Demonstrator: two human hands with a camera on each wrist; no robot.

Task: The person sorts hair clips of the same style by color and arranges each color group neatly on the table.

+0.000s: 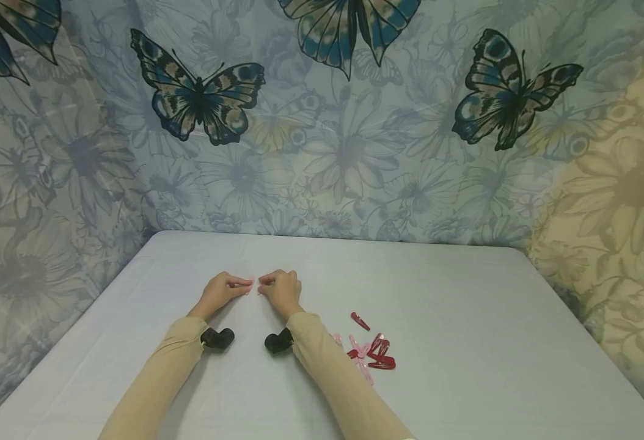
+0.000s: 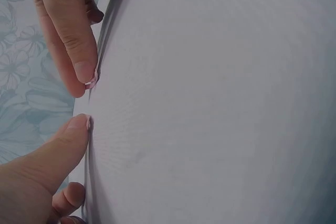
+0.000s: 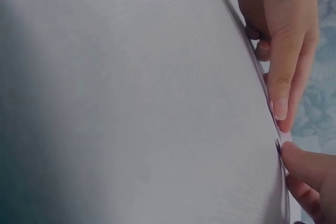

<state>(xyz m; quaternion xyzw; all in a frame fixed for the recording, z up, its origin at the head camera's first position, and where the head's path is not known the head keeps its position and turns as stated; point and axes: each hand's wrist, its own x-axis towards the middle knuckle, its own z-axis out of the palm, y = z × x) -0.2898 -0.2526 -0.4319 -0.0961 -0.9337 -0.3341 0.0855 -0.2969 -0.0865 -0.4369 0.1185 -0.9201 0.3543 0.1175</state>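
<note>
Near the middle of the table, my left hand [image 1: 219, 294] pinches a small pink hair clip [image 1: 252, 285] between thumb and fingers. My right hand [image 1: 283, 290] faces it across a narrow gap, its fingertips pinching another small pink clip [image 2: 92, 80]. Fingers cover most of both clips. In the left wrist view, the thumb of the left hand [image 2: 50, 163] lies along its clip's edge. To the right of the right forearm lie several red snap hair clips [image 1: 382, 363] and pink hair clips [image 1: 361, 348] in a loose pile, partly hidden by the sleeve.
One red clip [image 1: 360, 321] lies apart, just beyond the pile. A white cloth covers the table [image 1: 465, 305]. Behind it hangs a butterfly-and-flower patterned backdrop [image 1: 349, 140]. Black wrist cameras [image 1: 219, 338] are worn on both wrists, over beige sleeves [image 1: 157, 373].
</note>
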